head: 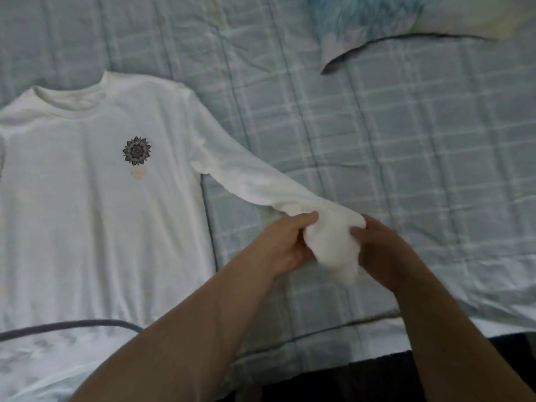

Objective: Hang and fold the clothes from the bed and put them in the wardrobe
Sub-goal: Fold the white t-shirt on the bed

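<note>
**Both hands working the sleeve end of a white shirt on the bed**

The white long-sleeved shirt (101, 204) is lying flat, front up, on the bed (406, 146). Its far side is running off the left edge of view, so the other sleeve is not showing. A dark curved band (72, 324) is crossing the hem, and I cannot tell what it is. The picture is looking soft, and the round dark emblem (136, 150) on the chest is too blurred to read. At the top right only a corner of a blue patterned pillow (391, 21) is peeking in.

The one visible sleeve (246, 178) is stretching out to the right and towards the near edge of the bed, and both hands are meeting at its end. The left hand (290, 245) is gripping the cloth with its thumb on top, its fingers curling underneath and mostly hidden. The right hand (385, 253) is pinching the cuff end from the other side, its fingertips buried in the bunched fabric.

Both bare forearms are reaching in from the bottom, converging on the sleeve, which is lifting slightly off the checked quilt (435, 198).
</note>
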Demonstrator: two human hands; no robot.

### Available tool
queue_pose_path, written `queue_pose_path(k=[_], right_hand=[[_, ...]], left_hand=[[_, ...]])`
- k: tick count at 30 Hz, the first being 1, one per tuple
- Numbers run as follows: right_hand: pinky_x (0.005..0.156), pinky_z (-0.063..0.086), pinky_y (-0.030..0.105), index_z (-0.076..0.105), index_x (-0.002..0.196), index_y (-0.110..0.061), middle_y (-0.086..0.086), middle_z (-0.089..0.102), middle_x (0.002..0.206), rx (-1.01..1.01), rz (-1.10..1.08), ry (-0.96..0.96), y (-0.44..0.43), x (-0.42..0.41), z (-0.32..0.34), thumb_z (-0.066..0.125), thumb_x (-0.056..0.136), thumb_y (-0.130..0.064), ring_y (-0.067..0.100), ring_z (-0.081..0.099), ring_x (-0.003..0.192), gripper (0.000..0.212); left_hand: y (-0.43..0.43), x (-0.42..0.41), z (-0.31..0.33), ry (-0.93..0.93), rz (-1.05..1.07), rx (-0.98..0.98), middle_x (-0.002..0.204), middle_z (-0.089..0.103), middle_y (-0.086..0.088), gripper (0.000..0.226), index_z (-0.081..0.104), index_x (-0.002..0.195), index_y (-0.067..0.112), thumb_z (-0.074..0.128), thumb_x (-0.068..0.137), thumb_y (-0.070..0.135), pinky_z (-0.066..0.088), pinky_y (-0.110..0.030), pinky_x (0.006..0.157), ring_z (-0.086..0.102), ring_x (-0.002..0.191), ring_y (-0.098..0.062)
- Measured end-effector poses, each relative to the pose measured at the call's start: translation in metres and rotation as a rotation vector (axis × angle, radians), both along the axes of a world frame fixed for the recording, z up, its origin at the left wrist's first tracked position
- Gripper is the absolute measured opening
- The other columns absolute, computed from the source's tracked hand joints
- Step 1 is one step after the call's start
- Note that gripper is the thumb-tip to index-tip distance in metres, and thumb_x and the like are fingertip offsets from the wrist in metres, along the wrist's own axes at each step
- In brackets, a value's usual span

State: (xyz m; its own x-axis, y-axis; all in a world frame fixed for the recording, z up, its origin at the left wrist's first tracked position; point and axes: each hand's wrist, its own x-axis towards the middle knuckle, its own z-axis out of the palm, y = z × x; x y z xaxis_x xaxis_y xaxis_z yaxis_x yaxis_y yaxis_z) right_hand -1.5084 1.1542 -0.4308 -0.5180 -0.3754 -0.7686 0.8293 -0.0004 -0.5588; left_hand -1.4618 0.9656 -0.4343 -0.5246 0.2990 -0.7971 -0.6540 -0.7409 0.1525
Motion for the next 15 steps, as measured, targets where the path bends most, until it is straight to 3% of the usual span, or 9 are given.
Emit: queue_pose_path(k=[3, 6, 8, 11, 13, 15], right_hand=[[0.067, 0.053, 0.04, 0.065, 0.095, -0.007, 0.015, 0.071, 0.09, 0.341, 0.037, 0.173, 0.033, -0.013, 0.008, 0.074, 0.067, -0.012, 0.036, 0.063, 0.089, 0.03], [0.068, 0.044, 0.036, 0.063, 0.084, -0.018, 0.003, 0.065, 0.08, 0.915, 0.365, 0.462, 0.05, -0.022, 0.012, 0.075, 0.075, -0.029, 0.03, 0.062, 0.08, 0.019], [0.067, 0.04, 0.033, 0.058, 0.082, -0.021, -0.001, 0.061, 0.078, 1.145, 0.417, 0.569, 0.054, -0.027, 0.01, 0.067, 0.084, -0.037, 0.027, 0.058, 0.077, 0.018], [0.07, 0.042, 0.035, 0.058, 0.086, -0.022, 0.001, 0.062, 0.083, 1.221, 0.353, 0.551, 0.056, -0.031, -0.005, 0.063, 0.087, -0.046, 0.031, 0.06, 0.084, 0.025], [0.074, 0.041, 0.034, 0.06, 0.091, -0.021, 0.005, 0.063, 0.087, 1.189, 0.269, 0.495, 0.057, -0.03, -0.015, 0.063, 0.088, -0.047, 0.033, 0.062, 0.091, 0.027], [0.079, 0.044, 0.036, 0.063, 0.101, -0.017, 0.01, 0.068, 0.097, 1.165, 0.195, 0.426, 0.057, -0.027, -0.022, 0.063, 0.088, -0.047, 0.034, 0.063, 0.097, 0.032]], left_hand=[[0.017, -0.005, -0.006, -0.061, -0.276, -0.291, 0.095, 0.065, -0.016, 0.011, 0.062, 0.106, 0.01, 0.056, 0.099, 0.015, 0.05, -0.031, 0.063, 0.06, 0.07, -0.02], [0.012, -0.007, 0.005, 0.046, -0.829, -0.656, 0.076, 0.064, -0.013, 0.025, 0.063, 0.082, 0.01, 0.056, 0.098, 0.028, 0.038, -0.017, 0.047, 0.051, 0.052, -0.017], [0.003, -0.015, 0.01, 0.172, -1.029, -0.96, 0.082, 0.069, -0.012, 0.027, 0.06, 0.074, 0.015, 0.055, 0.096, 0.029, 0.04, -0.023, 0.052, 0.057, 0.062, -0.022], [-0.005, -0.037, 0.008, 0.418, -0.985, -1.34, 0.089, 0.062, 0.002, 0.004, 0.06, 0.09, 0.023, 0.058, 0.093, 0.025, 0.043, -0.03, 0.073, 0.059, 0.085, -0.021], [-0.008, -0.057, -0.002, 0.668, -0.958, -1.513, 0.111, 0.059, -0.002, 0.029, 0.063, 0.117, 0.025, 0.058, 0.091, 0.014, 0.045, -0.033, 0.089, 0.057, 0.101, -0.021], [-0.013, -0.082, -0.018, 0.78, -0.979, -1.584, 0.132, 0.052, -0.005, 0.045, 0.06, 0.131, 0.028, 0.056, 0.09, 0.009, 0.044, -0.036, 0.1, 0.053, 0.117, -0.025]])
